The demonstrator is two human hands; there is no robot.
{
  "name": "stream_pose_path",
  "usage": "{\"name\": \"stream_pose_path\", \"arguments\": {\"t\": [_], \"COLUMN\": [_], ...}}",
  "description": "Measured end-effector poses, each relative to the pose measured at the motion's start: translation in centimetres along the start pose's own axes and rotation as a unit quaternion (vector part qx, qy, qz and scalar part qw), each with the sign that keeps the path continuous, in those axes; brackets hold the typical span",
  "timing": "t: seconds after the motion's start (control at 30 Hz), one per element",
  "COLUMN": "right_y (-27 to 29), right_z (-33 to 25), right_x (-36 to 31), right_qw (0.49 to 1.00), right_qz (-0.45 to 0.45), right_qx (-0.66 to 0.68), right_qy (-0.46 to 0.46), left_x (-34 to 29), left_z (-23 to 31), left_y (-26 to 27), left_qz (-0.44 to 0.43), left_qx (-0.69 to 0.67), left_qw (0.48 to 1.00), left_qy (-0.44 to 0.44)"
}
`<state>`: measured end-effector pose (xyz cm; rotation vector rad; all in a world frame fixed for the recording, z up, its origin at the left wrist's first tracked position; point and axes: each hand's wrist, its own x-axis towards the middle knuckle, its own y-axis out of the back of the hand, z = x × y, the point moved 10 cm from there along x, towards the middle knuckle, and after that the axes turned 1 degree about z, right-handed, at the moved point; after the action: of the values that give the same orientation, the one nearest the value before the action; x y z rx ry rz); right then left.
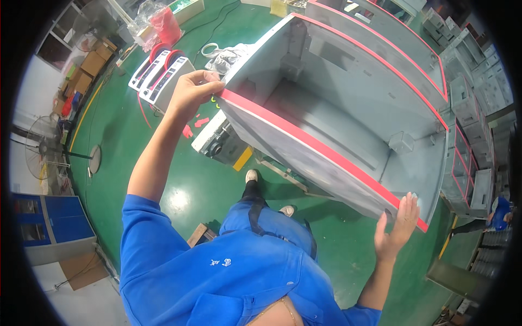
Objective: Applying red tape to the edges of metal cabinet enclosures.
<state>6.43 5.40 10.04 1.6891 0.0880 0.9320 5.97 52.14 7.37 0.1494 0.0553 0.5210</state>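
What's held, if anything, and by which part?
Left hand: curled at left end of near red rim of grey rectangular metal cabinet; grip unclear. Right hand: open on rim's right end, not gripping.

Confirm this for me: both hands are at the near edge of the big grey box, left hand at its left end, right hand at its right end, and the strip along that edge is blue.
Not quite: the head view shows that the strip is red, not blue. The left hand, right hand and grey box are as you say.
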Motion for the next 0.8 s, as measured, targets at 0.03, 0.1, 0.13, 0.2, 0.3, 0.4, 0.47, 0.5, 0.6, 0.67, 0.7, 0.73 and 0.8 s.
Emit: {"name": "stream_pose_path", "arguments": {"t": [0.03, 0.1, 0.13, 0.2, 0.3, 0.4, 0.47, 0.5, 0.6, 0.67, 0.7, 0.73, 0.8], "right_y": [0.0, -0.4, -0.6, -1.2, -1.8, -2.2, -2.6, -2.7, -3.4, -3.5, -3.6, -3.6, -3.6], "right_z": [-0.5, -1.7, -2.5, -3.9, -6.1, -7.5, -8.3, -8.7, -9.4, -9.5, -9.5, -9.6, -9.6], "right_x": [0.1, 0.9, 1.5, 2.8, 4.2, 5.1, 5.6, 5.7, 6.0, 5.8, 5.8, 5.7, 5.7], "right_qw": [1.0, 1.0, 0.999, 0.998, 0.995, 0.994, 0.993, 0.993, 0.994, 0.994, 0.994, 0.994, 0.994], "right_qz": [-0.001, -0.002, -0.005, -0.009, 0.001, 0.013, 0.014, 0.013, 0.005, 0.007, 0.011, 0.014, 0.016], "right_qx": [0.007, 0.02, 0.035, 0.064, 0.085, 0.092, 0.09, 0.086, 0.059, 0.042, 0.038, 0.035, 0.03], "right_qy": [0.002, 0.006, 0.011, 0.018, 0.052, 0.06, 0.071, 0.077, 0.095, 0.102, 0.102, 0.103, 0.104], "left_x": [0.1, 0.2, 0.1, 0.0, 0.4, 0.1, 0.0, 0.0, 0.2, 0.3, 0.4, 0.3, 0.4], "left_z": [0.0, 0.1, -0.2, -0.6, -1.3, -0.5, -0.2, -0.4, -0.5, -0.7, -0.7, -0.6, -0.9], "left_y": [0.0, 0.0, 0.3, 0.5, 0.4, -0.1, -0.1, 0.0, 0.2, 0.1, 0.0, 0.0, -0.2], "left_qz": [0.0, -0.001, 0.01, 0.028, -0.002, -0.011, -0.008, -0.011, -0.019, -0.027, -0.031, -0.035, -0.048], "left_qx": [0.01, 0.03, 0.026, 0.02, -0.006, 0.011, -0.001, -0.006, -0.018, -0.03, -0.035, -0.041, -0.053], "left_qw": [1.0, 1.0, 1.0, 0.999, 1.0, 1.0, 1.0, 1.0, 1.0, 0.999, 0.999, 0.998, 0.997], "left_qy": [-0.003, -0.008, 0.001, 0.015, 0.013, 0.02, 0.014, 0.008, 0.005, 0.004, 0.004, 0.011, 0.014]}}
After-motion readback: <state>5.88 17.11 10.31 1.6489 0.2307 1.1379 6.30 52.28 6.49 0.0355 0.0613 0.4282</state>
